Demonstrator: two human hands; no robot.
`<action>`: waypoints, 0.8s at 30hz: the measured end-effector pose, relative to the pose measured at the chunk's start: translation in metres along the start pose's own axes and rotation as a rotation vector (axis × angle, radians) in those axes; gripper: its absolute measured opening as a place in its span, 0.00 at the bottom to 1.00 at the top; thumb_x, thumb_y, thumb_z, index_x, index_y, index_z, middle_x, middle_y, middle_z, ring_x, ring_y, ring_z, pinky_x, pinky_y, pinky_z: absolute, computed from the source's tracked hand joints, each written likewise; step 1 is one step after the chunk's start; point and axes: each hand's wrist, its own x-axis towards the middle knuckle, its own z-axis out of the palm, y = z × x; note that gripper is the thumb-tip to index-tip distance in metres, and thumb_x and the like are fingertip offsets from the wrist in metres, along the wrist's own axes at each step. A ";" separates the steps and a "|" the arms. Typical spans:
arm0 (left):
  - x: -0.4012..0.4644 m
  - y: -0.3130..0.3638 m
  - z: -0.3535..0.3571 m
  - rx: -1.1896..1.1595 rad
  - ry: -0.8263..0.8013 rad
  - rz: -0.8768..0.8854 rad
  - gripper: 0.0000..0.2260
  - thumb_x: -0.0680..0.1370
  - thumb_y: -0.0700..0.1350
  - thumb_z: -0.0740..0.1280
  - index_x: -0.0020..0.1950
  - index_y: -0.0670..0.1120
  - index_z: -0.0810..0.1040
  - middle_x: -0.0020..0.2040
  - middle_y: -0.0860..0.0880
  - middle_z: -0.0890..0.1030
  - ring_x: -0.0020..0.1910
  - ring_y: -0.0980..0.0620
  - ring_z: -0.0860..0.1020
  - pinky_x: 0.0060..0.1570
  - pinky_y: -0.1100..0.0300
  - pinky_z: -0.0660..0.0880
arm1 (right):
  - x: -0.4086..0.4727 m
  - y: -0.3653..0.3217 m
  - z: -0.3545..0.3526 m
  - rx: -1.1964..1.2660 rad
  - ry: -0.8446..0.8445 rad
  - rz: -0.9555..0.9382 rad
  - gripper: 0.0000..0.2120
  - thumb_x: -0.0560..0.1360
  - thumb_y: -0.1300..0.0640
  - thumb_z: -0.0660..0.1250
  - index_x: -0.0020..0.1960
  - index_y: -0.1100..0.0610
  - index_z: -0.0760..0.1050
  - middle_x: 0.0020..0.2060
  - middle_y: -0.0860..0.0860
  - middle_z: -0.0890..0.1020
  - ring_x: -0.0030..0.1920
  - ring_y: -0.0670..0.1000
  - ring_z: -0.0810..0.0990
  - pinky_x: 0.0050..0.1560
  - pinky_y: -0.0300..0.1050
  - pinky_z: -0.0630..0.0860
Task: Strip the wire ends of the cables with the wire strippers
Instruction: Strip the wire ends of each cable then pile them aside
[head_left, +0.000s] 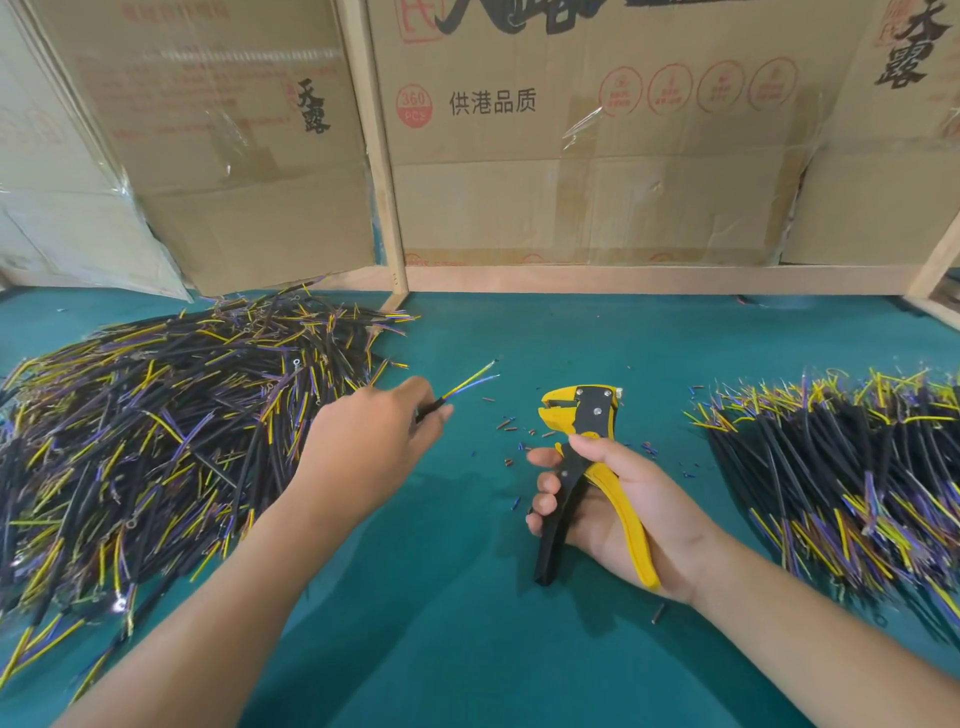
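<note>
My left hand (371, 441) pinches one cable (457, 391) by its black sheath, its yellow and blue wire ends pointing toward 1 o'clock, above the green counter (467, 649). My right hand (618, 512) grips the strippers (582, 457), fingers curled round the black handle and the yellow handle against my palm; the yellow head points to 11 o'clock with its jaws apart. The cable tip is near the strippers' head but apart from it, at about 10 o'clock from it. A big heap of cables (156, 441) lies at 9 o'clock, just beside my left hand. A second pile (841, 467) lies at 3 o'clock, its cables lying mostly side by side. Small bits of insulation (511, 423) dot the counter round the strippers' head. Cardboard boxes (597, 156) stand along the far edge at 12 o'clock
</note>
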 end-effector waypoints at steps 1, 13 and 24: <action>-0.001 0.003 -0.001 -0.017 0.004 -0.006 0.13 0.80 0.59 0.62 0.44 0.51 0.75 0.31 0.50 0.78 0.35 0.43 0.79 0.34 0.55 0.73 | 0.000 0.000 0.000 -0.002 -0.001 0.002 0.20 0.75 0.52 0.67 0.59 0.67 0.76 0.37 0.58 0.74 0.35 0.57 0.75 0.44 0.56 0.80; -0.007 0.017 -0.012 -0.295 0.163 0.199 0.12 0.81 0.54 0.65 0.44 0.48 0.81 0.34 0.54 0.79 0.35 0.50 0.77 0.36 0.52 0.75 | -0.002 0.000 -0.002 -0.013 -0.032 0.006 0.19 0.75 0.50 0.68 0.55 0.65 0.78 0.37 0.57 0.73 0.36 0.57 0.75 0.44 0.55 0.80; -0.011 0.015 -0.002 -0.354 -0.141 0.436 0.38 0.74 0.27 0.61 0.77 0.61 0.64 0.70 0.65 0.71 0.65 0.56 0.75 0.59 0.56 0.76 | -0.002 0.000 -0.001 -0.011 -0.012 -0.001 0.20 0.75 0.51 0.67 0.58 0.66 0.76 0.36 0.58 0.74 0.35 0.57 0.75 0.44 0.56 0.80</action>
